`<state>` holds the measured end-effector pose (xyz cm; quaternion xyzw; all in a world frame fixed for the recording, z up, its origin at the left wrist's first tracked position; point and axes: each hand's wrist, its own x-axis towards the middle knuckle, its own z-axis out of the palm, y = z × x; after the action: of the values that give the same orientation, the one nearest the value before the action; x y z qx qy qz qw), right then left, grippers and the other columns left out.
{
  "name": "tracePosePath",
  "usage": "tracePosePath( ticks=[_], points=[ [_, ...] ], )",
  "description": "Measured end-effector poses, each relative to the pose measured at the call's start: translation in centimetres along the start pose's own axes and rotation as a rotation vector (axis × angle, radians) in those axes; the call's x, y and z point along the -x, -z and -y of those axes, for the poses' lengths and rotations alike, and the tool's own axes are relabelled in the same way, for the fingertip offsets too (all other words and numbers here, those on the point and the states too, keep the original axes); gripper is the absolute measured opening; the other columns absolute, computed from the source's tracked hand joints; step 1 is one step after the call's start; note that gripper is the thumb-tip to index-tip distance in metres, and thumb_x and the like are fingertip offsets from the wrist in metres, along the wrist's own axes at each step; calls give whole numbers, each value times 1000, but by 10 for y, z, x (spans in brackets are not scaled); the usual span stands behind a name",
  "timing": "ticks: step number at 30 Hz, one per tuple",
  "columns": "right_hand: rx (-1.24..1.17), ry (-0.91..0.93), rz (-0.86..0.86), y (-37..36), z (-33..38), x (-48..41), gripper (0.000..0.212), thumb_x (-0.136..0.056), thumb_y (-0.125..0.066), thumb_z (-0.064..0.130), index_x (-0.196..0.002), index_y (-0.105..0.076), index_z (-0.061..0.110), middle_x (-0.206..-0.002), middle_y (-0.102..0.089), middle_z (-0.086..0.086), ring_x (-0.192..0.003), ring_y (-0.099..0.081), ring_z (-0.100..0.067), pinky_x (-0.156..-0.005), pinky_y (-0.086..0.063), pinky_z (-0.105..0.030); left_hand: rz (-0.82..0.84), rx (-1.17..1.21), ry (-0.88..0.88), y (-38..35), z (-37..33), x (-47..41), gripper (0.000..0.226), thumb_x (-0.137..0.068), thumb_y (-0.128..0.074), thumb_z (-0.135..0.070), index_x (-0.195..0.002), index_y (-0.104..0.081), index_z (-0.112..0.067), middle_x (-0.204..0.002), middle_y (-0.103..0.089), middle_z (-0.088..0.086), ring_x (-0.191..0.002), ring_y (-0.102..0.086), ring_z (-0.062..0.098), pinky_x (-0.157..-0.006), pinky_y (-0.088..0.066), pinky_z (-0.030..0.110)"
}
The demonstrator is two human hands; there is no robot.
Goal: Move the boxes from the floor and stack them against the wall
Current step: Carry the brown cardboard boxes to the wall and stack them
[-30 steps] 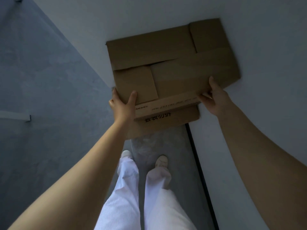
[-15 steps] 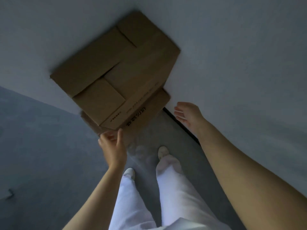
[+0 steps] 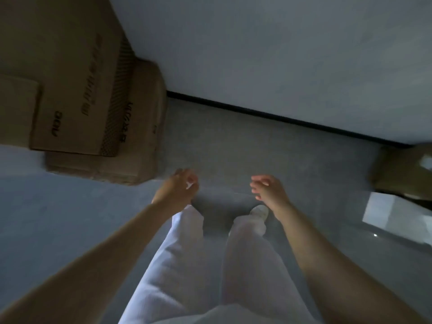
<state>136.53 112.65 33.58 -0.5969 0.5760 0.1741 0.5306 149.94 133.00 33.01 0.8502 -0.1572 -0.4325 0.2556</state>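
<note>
Stacked brown cardboard boxes (image 3: 70, 90) stand against the pale wall (image 3: 280, 54). The left hand (image 3: 176, 190) and right hand (image 3: 268, 190) hang loosely curled, holding nothing, over open grey floor (image 3: 257, 141) that runs to the black skirting edge (image 3: 257, 112).

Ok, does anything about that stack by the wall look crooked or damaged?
Slightly. The top box does not sit flush on the lower box, which shows past it along two sides, so the stack looks stepped rather than square. No crushing or tearing is visible, though the picture is blurred.

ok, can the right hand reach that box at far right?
Probably yes: the right hand holds nothing and only bare floor lies between it and the box; a step closer looks needed.
</note>
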Motion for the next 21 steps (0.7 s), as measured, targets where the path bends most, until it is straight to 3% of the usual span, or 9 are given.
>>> tracePosePath(
  ticks=[5,8,10,13,16,19,21],
  points=[
    [-168,-156,-88,54,-116,12,14,-88,-55,4,-95,-62,14,-81,-63,-8,-65,-59,-12,-57,-43,-24,179,-231,-91,-61,-24,-4,10,-88,-57,-18,-88,-59,-28,-96,-65,1,-87,-64,22,-78,-53,34],
    [-272,-270,-125,104,-199,18,15,-89,-54,6,-89,-61,20,-80,-64,-6,-66,-59,-11,-59,-44,-26,287,-344,-118,-137,-67,3,12,-89,-54,-18,-87,-56,-30,-92,-65,-3,-87,-63,21,-80,-52,35],
    [-277,-276,-132,108,-215,16,13,-90,-52,5,-92,-62,13,-82,-64,-9,-67,-59,-14,-62,-45,-29,279,-356,-100,-146,-73,4,12,-88,-54,-19,-86,-55,-31,-90,-64,-4,-87,-63,22,-82,-51,35],
    [-340,-272,-174,160,-285,19,20,-88,-53,7,-102,-64,-3,-94,-66,-21,-78,-56,-23,-74,-47,-37,359,-455,-161,-223,-115,16,7,-90,-55,-19,-90,-57,-25,-91,-62,-2,-88,-60,23,-83,-48,32],
    [-395,-291,-196,196,-340,34,26,-92,-53,14,-115,-62,6,-99,-60,-7,-90,-55,-21,-91,-48,-38,401,-522,-201,-284,-148,29,11,-91,-54,-18,-101,-60,-16,-96,-62,1,-91,-59,23,-82,-44,29],
    [-427,-313,-232,233,-391,42,25,-89,-50,7,-108,-63,-1,-95,-62,-16,-90,-58,-29,-89,-49,-42,435,-565,-215,-344,-182,42,15,-91,-55,-17,-104,-61,-15,-102,-66,6,-96,-62,26,-82,-43,28],
    [-463,-334,-244,256,-426,48,26,-88,-52,6,-111,-65,2,-97,-60,-10,-92,-56,-23,-89,-47,-40,469,-600,-239,-388,-205,50,15,-92,-56,-17,-105,-62,-14,-104,-66,8,-97,-61,26,-80,-41,26]
  ],
)
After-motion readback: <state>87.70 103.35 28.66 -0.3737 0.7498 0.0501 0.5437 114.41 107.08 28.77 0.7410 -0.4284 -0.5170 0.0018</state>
